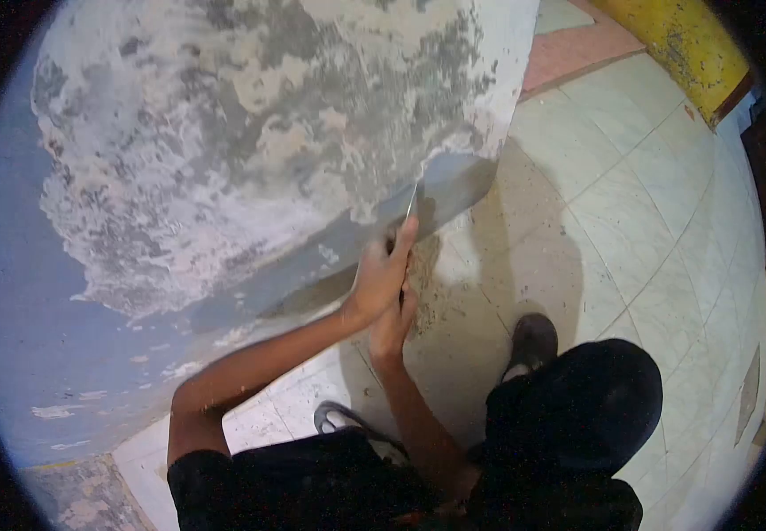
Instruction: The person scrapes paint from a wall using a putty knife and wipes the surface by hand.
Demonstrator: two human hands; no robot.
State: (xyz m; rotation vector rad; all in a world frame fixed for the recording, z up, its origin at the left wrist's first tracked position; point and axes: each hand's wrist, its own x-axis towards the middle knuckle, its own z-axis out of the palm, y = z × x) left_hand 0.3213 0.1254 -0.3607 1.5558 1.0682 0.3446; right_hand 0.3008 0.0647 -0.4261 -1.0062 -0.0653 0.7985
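Observation:
My left hand (377, 281) is closed around a scraper, its thumb lying along the tool toward the thin metal blade (413, 202). Just below it, my right hand (392, 326) is closed at the lower part of the same tool, pressed against the left. The handle is mostly hidden by the fingers. The blade appears nearly edge-on, its tip at the border between blue-grey paint and a rough, bare patch of the wall (250, 133). A strip of paint (458, 173) still covers the wall's lower corner beside the blade.
Dusty debris (427, 301) lies on the tiled floor (639, 221) under the hands. My shoe (535, 341) and a black-clothed knee (577, 407) are at the lower right. The wall ends in a corner edge right of the blade. A yellow painted surface (684, 44) stands at the upper right.

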